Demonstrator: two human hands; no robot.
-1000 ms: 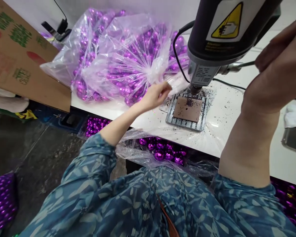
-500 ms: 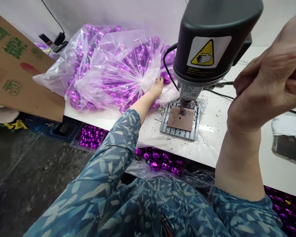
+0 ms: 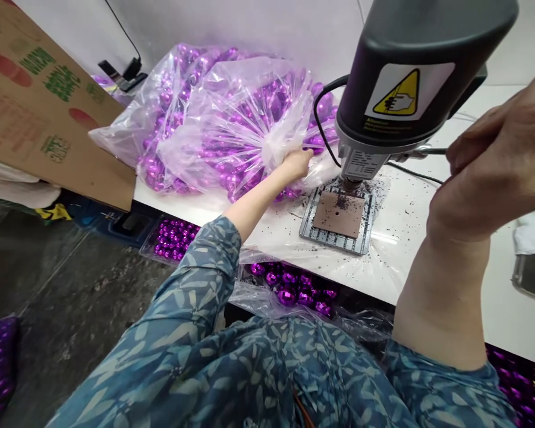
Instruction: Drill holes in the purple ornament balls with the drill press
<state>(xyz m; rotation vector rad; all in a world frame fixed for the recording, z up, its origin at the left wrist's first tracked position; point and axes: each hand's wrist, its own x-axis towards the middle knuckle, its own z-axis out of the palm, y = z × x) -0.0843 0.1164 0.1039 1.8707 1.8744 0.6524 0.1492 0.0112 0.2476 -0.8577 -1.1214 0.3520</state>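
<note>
The left hand [image 3: 296, 163] clamps its fingers on the gathered neck of a clear plastic bag [image 3: 232, 101] of purple baubles [image 3: 223, 156], the right hand [image 3: 494, 148] curls its fingers together around the feed lever [image 3: 432, 151] of the drill press [image 3: 405, 89], and dark swarf [image 3: 378, 238] lies around the slotted metal plate [image 3: 325, 238]

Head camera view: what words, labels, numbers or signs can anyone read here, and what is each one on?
Yellow triangle warning sign showing a hand, on the white sticker of the dark grey drill head: no words.
Beneath it, tiny black print: perhaps "Attention", the rest too small to read.
Small silver plate on the drill's neck: too blurred to read.
Green print on the brown cardboard sheet: too blurred to read.
</note>
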